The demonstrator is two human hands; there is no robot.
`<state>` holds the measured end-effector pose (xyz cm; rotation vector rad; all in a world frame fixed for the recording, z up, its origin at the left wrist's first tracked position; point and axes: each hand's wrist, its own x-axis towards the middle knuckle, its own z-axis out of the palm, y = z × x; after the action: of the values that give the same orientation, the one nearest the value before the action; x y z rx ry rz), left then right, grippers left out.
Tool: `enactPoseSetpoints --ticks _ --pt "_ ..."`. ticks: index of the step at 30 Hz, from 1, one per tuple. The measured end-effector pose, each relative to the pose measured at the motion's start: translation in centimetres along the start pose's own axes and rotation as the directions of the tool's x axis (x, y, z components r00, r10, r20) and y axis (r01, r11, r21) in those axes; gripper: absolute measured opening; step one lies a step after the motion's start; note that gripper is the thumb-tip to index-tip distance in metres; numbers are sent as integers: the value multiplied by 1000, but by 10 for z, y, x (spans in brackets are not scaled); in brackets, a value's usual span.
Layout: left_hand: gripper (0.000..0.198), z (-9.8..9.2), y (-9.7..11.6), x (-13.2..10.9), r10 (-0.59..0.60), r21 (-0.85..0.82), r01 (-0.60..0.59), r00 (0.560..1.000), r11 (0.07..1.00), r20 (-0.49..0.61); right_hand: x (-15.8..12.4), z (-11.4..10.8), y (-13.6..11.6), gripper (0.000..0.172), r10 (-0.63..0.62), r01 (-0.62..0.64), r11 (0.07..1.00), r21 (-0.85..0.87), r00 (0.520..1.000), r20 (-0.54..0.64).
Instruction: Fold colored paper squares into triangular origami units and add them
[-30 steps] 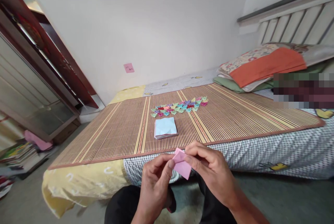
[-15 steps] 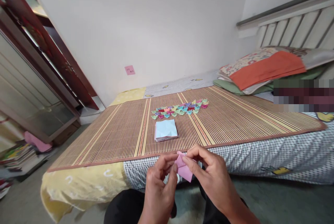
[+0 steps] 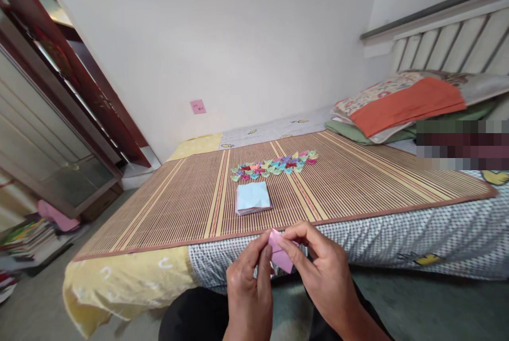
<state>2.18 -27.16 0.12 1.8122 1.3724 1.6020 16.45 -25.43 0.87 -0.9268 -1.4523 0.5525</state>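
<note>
A pink sheet of folded paper (image 3: 282,259) is held between my two hands, just in front of the bed's near edge. My left hand (image 3: 251,277) pinches its upper left corner between thumb and fingers. On the other side, my right hand (image 3: 320,267) grips the upper right part, thumb across the front. Beyond them on the mat lies a stack of square paper (image 3: 253,196), light blue on top. Behind the stack, many small folded paper pieces (image 3: 274,166) in several colours sit in rows.
A striped bamboo mat (image 3: 159,208) covers the bed, over a checked and yellow sheet (image 3: 131,282). Pillows (image 3: 409,102) are piled at the right by a radiator (image 3: 449,38). Books (image 3: 29,237) stand low at the left, near a door (image 3: 79,76).
My left hand has shifted slightly right and its fingers have straightened, moving to the paper's top corner. My right hand keeps its hold nearly in place.
</note>
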Motion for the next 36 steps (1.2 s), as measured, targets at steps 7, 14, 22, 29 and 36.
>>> enactPoseSetpoints --ticks 7,14,22,29,36 --pt "21 8 7 -6 -213 -250 180 971 951 -111 -3 0 2 17 -47 47 998 38 999 -7" --pt "9 5 11 -5 -169 -205 141 978 969 -123 -3 0 3 13 -53 53 995 85 999 3" --pt "11 4 4 -8 -16 -98 -5 978 995 -210 -3 1 1 11 -123 125 990 70 992 -31" --pt "20 3 5 -7 133 52 -126 978 991 -163 -5 0 0 11 -89 93 992 83 995 -44" --pt "19 3 11 -6 58 -14 -61 986 998 -156 -3 0 -7 15 -118 120 989 86 993 -26"
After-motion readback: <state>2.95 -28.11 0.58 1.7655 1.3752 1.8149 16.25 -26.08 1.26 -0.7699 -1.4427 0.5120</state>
